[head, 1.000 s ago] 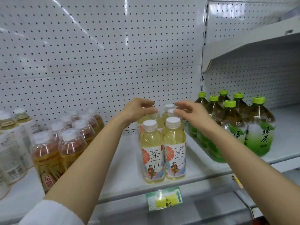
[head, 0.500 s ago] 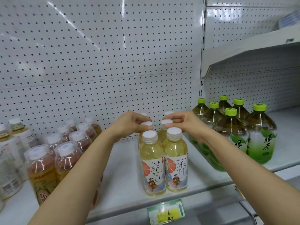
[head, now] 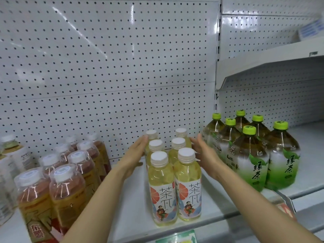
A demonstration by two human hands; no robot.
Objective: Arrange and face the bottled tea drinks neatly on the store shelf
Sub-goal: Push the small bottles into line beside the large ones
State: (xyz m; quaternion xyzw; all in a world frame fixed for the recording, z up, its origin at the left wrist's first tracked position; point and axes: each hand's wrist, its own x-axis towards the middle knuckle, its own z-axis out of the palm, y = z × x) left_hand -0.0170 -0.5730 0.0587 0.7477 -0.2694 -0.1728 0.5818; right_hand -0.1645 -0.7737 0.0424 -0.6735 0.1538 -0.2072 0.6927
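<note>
Several pale yellow tea bottles with white caps stand in two rows on the white shelf (head: pixel 133 213). The front left bottle (head: pixel 162 190) and front right bottle (head: pixel 188 186) show their labels toward me. My left hand (head: pixel 135 155) lies flat with straight fingers against the left side of the rows, beside the rear bottles (head: pixel 155 146). Against the right side my right hand (head: pixel 203 153) presses flat, fingers straight, by the rear right bottles (head: pixel 178 142). Neither hand is wrapped round a bottle.
Large green-capped green tea bottles (head: pixel 250 155) stand close on the right. Shrink-wrapped amber tea bottles (head: pixel 66 186) stand on the left, with paler bottles (head: pixel 12 153) behind them. A pegboard wall (head: pixel 108 67) backs the shelf. A green price tag (head: pixel 178 238) hangs on the front edge.
Both hands came down off the caps of the rear bottles and now lie flat against the two sides of the rows. The camera has moved closer and lower.
</note>
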